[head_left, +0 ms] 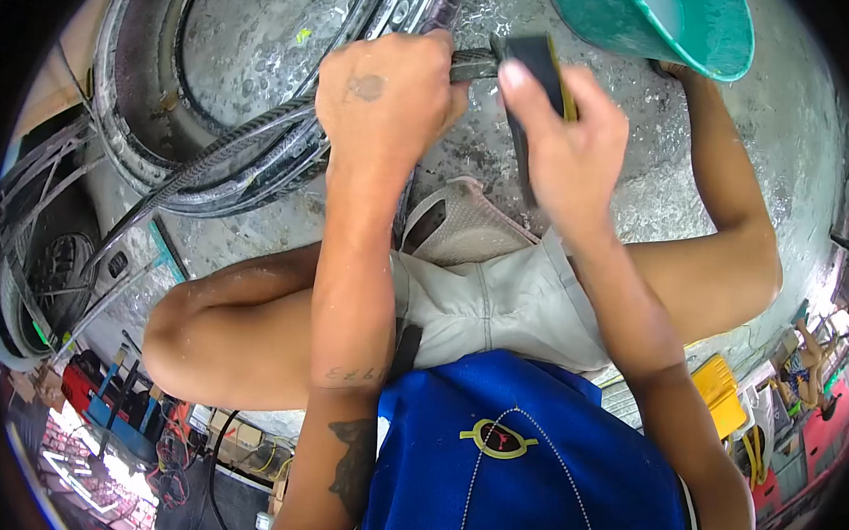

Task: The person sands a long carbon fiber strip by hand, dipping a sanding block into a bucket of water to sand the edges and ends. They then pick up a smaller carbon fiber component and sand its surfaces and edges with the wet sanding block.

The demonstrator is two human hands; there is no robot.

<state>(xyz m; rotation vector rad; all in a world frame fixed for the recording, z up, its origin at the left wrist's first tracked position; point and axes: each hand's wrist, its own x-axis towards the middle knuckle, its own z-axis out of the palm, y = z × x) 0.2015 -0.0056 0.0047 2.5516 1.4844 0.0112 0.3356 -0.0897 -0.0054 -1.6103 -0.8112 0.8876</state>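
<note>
My left hand [389,98] is closed around a long black rubber strip [250,130], whose short end sticks out to the right of the fist. The rest of the strip runs down to the left. Just right of it, my right hand [572,139] grips a dark flat block [536,90] with a yellow edge, thumb on its near face. The block lies close against the strip's end; whether they touch is unclear. My right fingers are slightly blurred.
Several black tires [132,124] lie on the wet grey floor [264,45] at upper left. A teal basin [643,33] with cloudy liquid stands at upper right. A red toolbox [83,383] is at lower left, a yellow case [719,395] at lower right. A person sits at far right.
</note>
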